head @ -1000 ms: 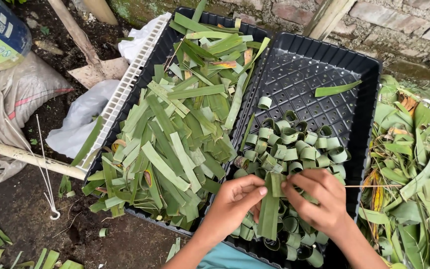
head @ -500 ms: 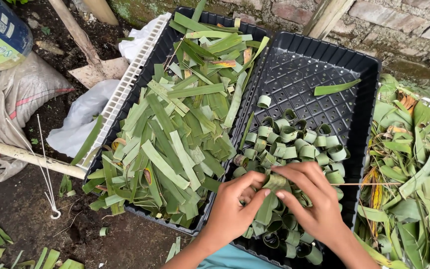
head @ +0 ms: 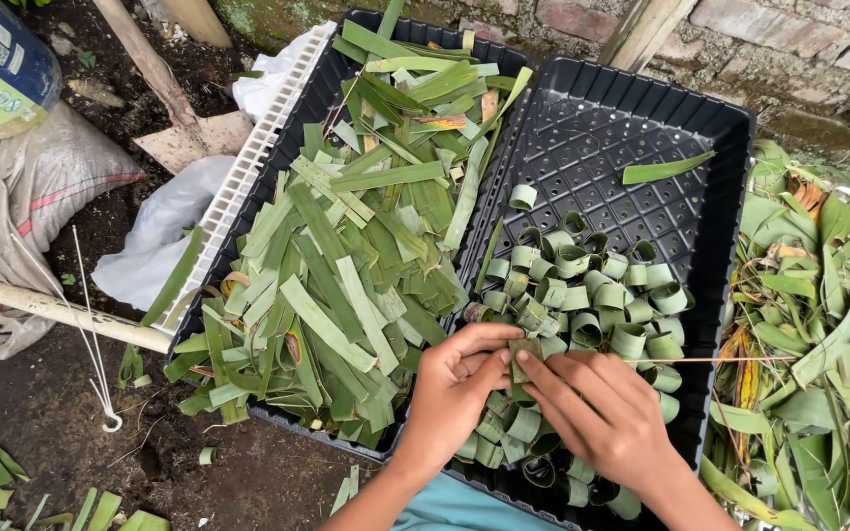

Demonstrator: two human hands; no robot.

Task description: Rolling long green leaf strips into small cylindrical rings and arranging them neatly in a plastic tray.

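Low in the centre of the frame, a short green leaf strip (head: 521,360) is pinched between the left hand (head: 455,388) and the right hand (head: 607,413), the fingertips of both closed together on it from either side. It is held just above the pile of small rolled green leaf rings (head: 582,295) that fills the near half of the black perforated plastic tray (head: 641,108) right of centre. A thin pale stick (head: 730,360) is seen running from the right hand toward the right edge.

The strip appears to be in the course of being curled into a ring. For a neat result, the curl is best kept tight and even, with the overlap held firmly by the thumbs so the loop cannot spring open; whether the overlap is already pinned cannot be told.

Left of centre, a second black tray (head: 332,74) is heaped with flat cut green leaf strips (head: 346,256). Loose leaf trimmings (head: 819,324) lie at the right edge.
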